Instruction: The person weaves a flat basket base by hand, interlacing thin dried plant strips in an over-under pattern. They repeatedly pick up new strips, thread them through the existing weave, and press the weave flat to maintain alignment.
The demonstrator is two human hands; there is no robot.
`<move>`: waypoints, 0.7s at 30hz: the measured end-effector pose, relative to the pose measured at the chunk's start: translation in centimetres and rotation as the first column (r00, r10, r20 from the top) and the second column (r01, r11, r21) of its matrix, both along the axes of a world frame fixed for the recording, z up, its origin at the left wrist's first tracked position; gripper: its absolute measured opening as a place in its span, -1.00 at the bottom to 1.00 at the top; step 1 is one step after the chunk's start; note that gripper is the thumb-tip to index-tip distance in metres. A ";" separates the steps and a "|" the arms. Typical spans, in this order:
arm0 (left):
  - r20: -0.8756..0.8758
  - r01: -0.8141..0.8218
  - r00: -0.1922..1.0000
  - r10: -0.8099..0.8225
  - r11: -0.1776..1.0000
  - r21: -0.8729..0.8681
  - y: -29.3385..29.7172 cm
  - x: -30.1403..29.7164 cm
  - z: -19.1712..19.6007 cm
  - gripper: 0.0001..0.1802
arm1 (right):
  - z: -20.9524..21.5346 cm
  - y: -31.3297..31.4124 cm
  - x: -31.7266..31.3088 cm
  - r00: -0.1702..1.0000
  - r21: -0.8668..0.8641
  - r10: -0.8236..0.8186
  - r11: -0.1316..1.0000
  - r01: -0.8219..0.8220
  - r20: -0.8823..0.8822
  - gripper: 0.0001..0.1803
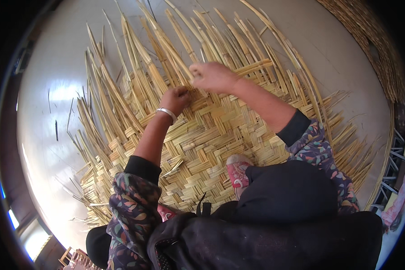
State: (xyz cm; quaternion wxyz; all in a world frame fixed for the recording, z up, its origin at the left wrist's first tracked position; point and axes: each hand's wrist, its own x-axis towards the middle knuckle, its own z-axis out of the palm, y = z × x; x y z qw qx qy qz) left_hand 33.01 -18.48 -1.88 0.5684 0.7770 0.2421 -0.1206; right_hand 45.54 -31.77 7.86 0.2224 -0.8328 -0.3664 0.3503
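A woven mat of flattened, straw-coloured reed strips (202,148) spreads over the floor, with long loose strip ends fanning out from its far edge. My right hand (213,77) is closed around a raised reed strip (173,50), slightly above the weave and a little smeared by motion. Just left of it and nearer to me, my left hand (175,100), with a silver bracelet (168,113) at the wrist, is closed on a reed strip at the woven edge. Its fingertips are partly hidden. Between the hands, the strips cross at the border of the weave.
My shoe (238,173), pink and red, stands on the mat. Smooth grey floor (54,121) surrounds the reeds, with thin scraps on the left. A large bundle of reeds (369,36) lies at the far right. Metal frame pieces (393,157) are at the right edge.
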 end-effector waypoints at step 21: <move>-0.043 0.132 0.974 -0.222 0.401 0.907 -2.3 -6.4 2.2 -0.51 | -2.6 -1.7 2.3 0.920 -0.434 0.324 0.878 -0.204 0.222 -0.56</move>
